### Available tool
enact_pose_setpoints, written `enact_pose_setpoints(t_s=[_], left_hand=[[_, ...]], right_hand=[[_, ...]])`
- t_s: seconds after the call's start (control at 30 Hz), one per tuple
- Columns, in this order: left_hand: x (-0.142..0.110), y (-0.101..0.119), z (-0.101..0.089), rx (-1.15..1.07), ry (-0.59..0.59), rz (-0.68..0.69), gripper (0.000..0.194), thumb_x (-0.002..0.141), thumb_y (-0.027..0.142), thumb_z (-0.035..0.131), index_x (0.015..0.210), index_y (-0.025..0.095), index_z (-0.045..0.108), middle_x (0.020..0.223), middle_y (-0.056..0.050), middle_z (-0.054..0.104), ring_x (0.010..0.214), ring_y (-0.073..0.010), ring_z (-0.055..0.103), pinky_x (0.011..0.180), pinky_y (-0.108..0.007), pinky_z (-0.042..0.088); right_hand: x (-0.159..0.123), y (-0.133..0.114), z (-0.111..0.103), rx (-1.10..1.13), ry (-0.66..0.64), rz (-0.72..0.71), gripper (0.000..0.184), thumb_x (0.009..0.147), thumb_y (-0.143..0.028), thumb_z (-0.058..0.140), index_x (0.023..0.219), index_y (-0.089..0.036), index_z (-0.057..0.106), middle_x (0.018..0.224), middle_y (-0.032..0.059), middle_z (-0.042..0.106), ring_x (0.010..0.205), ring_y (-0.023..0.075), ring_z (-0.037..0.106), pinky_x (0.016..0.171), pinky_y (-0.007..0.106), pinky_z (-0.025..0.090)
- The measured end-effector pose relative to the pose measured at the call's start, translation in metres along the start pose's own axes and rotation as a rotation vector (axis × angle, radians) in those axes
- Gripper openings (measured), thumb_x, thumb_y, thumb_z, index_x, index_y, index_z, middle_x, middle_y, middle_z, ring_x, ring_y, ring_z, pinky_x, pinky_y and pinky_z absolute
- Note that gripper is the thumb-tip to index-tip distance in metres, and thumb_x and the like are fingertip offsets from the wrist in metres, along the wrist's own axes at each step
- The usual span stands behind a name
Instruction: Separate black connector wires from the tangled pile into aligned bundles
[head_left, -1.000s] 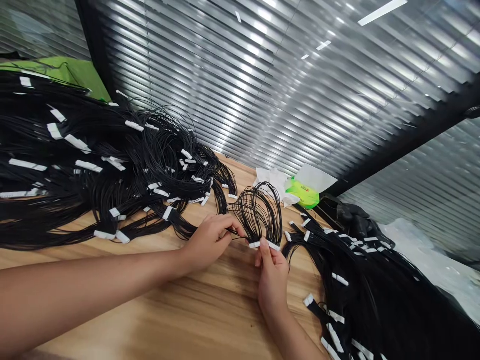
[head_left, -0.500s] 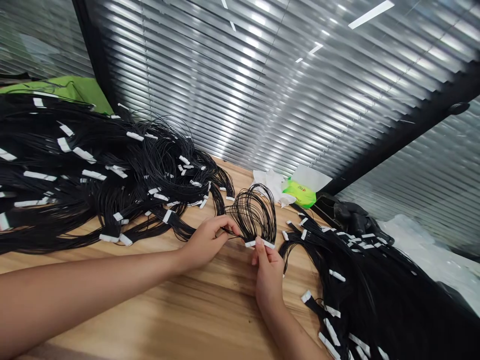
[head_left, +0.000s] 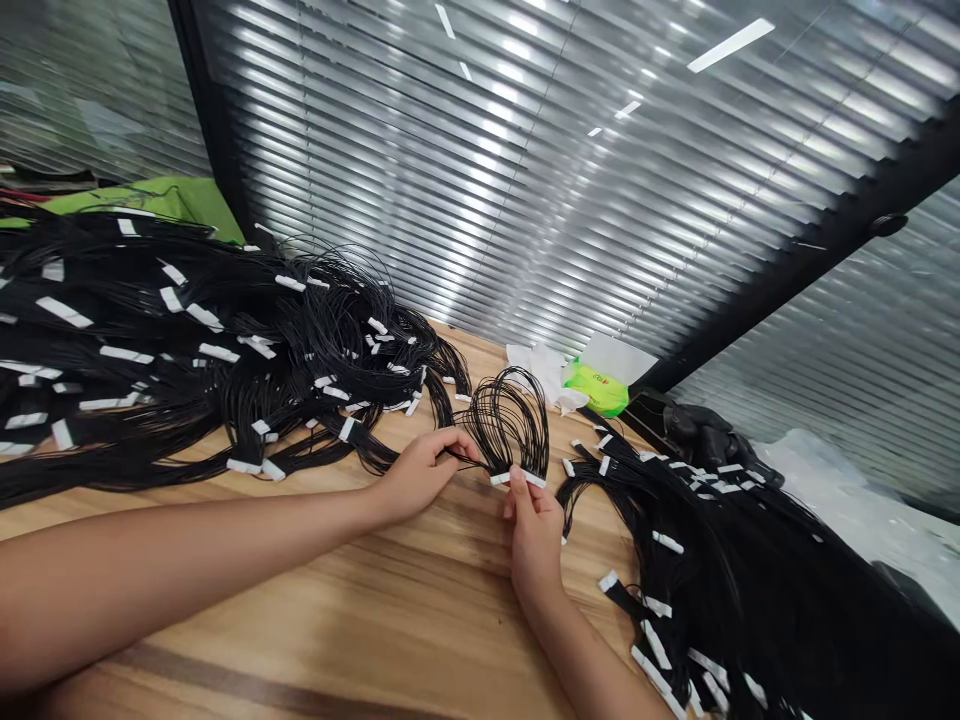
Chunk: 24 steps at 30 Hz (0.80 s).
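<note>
Between my hands, thin black wires (head_left: 525, 405) rise in a loop from a long white connector (head_left: 535, 479). My right hand (head_left: 538, 535) pinches that connector between thumb and fingers, its row of wires facing away from me. My left hand (head_left: 427, 470) is closed just left of it, thumb and index finger gripping a few of the black wires that run toward the connector's left end. Exactly how many wires lie in the left fingertips is too small to tell. Both hands hover slightly above the wooden table (head_left: 420, 610).
A large tangled heap of black wire harnesses (head_left: 300, 330) with white connectors covers the left side. Another harness pile (head_left: 750, 560) lies at right. Behind are a green tissue pack (head_left: 598, 387), crumpled white tissue (head_left: 538, 365), clear plastic (head_left: 840, 480) and a window with blinds (head_left: 465, 180).
The camera view has shifted slightly, so the left pile appears farther right. Both hands keep nearly the same hold on the connector and wires.
</note>
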<state>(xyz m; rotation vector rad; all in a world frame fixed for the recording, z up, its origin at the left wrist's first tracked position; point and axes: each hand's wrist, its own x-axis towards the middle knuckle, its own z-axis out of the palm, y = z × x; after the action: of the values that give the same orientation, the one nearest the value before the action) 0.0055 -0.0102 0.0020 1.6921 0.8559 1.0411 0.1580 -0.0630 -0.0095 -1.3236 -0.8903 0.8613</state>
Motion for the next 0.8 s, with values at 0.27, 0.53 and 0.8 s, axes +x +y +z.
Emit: enact_pose_setpoints(t_s=[0.27, 0.53, 0.8], left_hand=[[0.0, -0.003, 0.0, -0.008, 0.007, -0.001, 0.022, 0.075, 0.007, 0.044, 0.083, 0.017, 0.061, 0.086, -0.001, 0.065, 0.087, -0.0152, 0.058, 0.084, -0.028, 0.046], [0.0, -0.002, 0.001, -0.024, 0.0, -0.002, 0.019, 0.076, 0.008, 0.044, 0.083, 0.017, 0.06, 0.086, -0.001, 0.063, 0.087, -0.0149, 0.057, 0.085, -0.029, 0.044], [-0.008, 0.009, -0.002, 0.117, 0.118, 0.153, 0.013, 0.079, 0.013, 0.049, 0.089, 0.019, 0.055, 0.095, -0.003, 0.057, 0.097, -0.0178, 0.052, 0.091, -0.033, 0.041]], right_hand=[[0.001, 0.003, -0.001, -0.014, -0.005, -0.03, 0.048, 0.069, -0.061, 0.066, 0.053, -0.02, 0.05, 0.045, -0.0064, 0.039, 0.048, 0.0107, 0.034, 0.05, 0.025, 0.031], [0.001, 0.002, 0.0, 0.033, -0.013, 0.0, 0.046, 0.068, -0.062, 0.068, 0.062, -0.017, 0.06, 0.045, -0.0068, 0.039, 0.046, 0.0105, 0.033, 0.048, 0.024, 0.03], [0.002, 0.005, 0.001, 0.05, -0.003, -0.028, 0.049, 0.069, -0.062, 0.067, 0.053, -0.018, 0.054, 0.044, -0.0061, 0.039, 0.045, 0.0101, 0.034, 0.046, 0.024, 0.031]])
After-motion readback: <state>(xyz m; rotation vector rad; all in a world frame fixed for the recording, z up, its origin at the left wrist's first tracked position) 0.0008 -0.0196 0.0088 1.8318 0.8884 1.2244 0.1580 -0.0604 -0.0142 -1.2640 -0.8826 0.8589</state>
